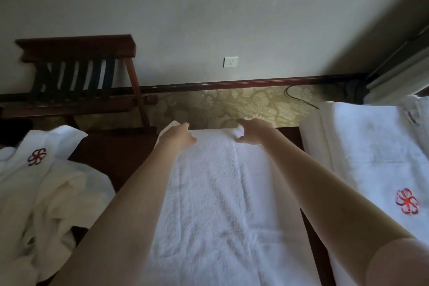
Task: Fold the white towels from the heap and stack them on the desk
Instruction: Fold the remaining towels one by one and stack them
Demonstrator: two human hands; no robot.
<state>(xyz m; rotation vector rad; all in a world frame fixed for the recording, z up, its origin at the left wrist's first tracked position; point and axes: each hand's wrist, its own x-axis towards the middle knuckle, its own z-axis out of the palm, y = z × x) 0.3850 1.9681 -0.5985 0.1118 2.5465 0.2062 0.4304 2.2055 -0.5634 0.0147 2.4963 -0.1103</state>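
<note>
A long white towel [218, 197] lies spread lengthwise down the middle of the dark wooden desk [111, 153]. Both my arms reach over it to its far edge. My left hand [178, 136] grips the far left corner, fingers curled over the edge. My right hand [251, 132] pinches the far right corner, with a bunch of cloth between thumb and fingers. On the left lies the heap of crumpled white towels [46, 190], one with a red flower emblem. On the right sits a stack of folded white towels [371, 153] with a red emblem on top.
Beyond the desk's far edge is patterned green carpet [243, 104], then a wall with a white socket [230, 62]. A dark wooden luggage rack [79, 72] stands at the back left. A black cable [299, 97] trails on the floor at the back right.
</note>
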